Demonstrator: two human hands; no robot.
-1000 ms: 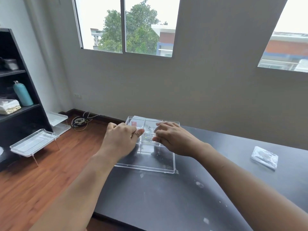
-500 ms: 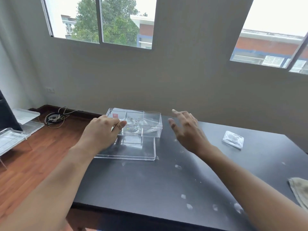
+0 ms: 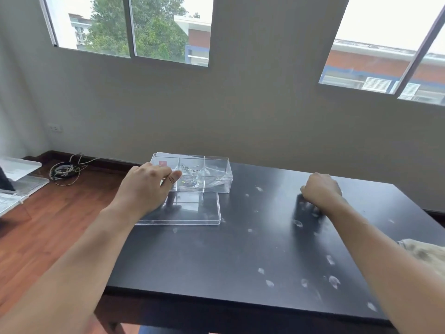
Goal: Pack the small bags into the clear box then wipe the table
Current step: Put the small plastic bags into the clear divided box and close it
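Observation:
The clear box point(image 3: 218, 180) with three compartments stands at the table's point(image 3: 216, 256) far left, with small bags point(image 3: 190, 169) inside it. Its flat clear lid point(image 3: 192, 213) lies on the table just in front of it. My left hand point(image 3: 144, 189) is at the box's front left corner, fingertips pinched on its wall. My right hand point(image 3: 321, 189) is far to the right, curled knuckles-up and pressed on the tabletop. The loose small bag is hidden under it.
White smudges point(image 3: 333, 282) dot the black tabletop, mostly on the right half. A beige cloth point(image 3: 423, 251) lies at the right edge. Left of the table, on the wooden floor, are coiled cables point(image 3: 63, 171) and clear trays point(image 3: 16, 179).
My right hand left the box and moved right, closing down over the spot where the loose small bag lay. My left hand stayed on the box. The camera turned right.

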